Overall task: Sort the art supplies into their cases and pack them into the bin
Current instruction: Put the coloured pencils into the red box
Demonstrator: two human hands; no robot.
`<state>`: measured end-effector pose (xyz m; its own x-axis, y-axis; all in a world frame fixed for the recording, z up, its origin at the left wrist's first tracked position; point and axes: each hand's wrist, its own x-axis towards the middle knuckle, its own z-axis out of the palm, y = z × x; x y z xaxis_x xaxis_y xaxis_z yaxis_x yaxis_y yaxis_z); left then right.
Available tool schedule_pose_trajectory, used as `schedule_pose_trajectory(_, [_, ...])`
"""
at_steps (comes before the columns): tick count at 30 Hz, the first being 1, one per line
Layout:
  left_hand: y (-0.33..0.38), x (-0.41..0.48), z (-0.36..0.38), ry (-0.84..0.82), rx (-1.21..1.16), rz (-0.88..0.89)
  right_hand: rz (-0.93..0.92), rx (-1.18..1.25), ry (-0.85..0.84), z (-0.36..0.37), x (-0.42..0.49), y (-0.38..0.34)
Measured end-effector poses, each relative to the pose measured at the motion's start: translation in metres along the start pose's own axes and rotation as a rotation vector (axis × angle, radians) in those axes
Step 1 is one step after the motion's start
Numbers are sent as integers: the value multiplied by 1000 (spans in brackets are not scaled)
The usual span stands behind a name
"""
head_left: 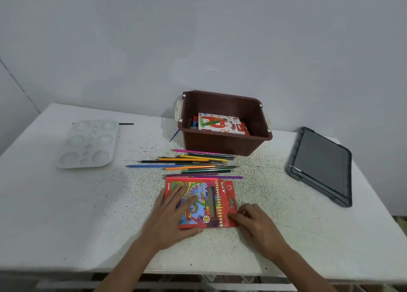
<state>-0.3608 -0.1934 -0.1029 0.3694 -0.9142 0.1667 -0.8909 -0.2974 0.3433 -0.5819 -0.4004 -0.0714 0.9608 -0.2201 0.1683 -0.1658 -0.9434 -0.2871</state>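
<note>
A red colour pencil box point(220, 194) lies flat on the speckled white counter point(66, 203), close to its near edge. The left hand point(169, 217) presses on the box's left half, fingers point(176, 194) straight and spread. The right hand point(255, 223) is at the box's right end, fingers curled, pinching the open flap. Just beyond the box lie loose colour pencils point(198, 164). Behind them stands a brown bin point(220, 144) holding an oil pastels box point(220, 124). Far left of the box is a white paint palette point(88, 144); to its right, a dark grey flat case point(321, 166).
</note>
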Motion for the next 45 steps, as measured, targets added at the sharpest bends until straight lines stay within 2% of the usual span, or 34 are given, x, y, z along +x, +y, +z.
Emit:
schedule_pose_trajectory(11, [0, 1, 2, -2, 6, 1, -45, 13, -47, -8, -1, 0])
schedule_pose_trajectory(18, [-1, 1, 2, 0, 3, -2, 104, -20, 94, -17, 42, 14])
schedule_pose_trajectory(25, [1, 1, 0, -9, 1, -4, 264, -84, 121, -18, 96, 32])
schedule_pose_trajectory(35, [0, 0, 1, 12, -5, 6, 285, -142, 108, -9, 111, 37])
schedule_pose_trajectory(38, [0, 0, 1, 14, 3, 3, 281, -151, 76, -11, 115, 39])
schedule_pose_trajectory(45, [-1, 0, 1, 14, -6, -3, 250, -174, -122, -27, 132, 45])
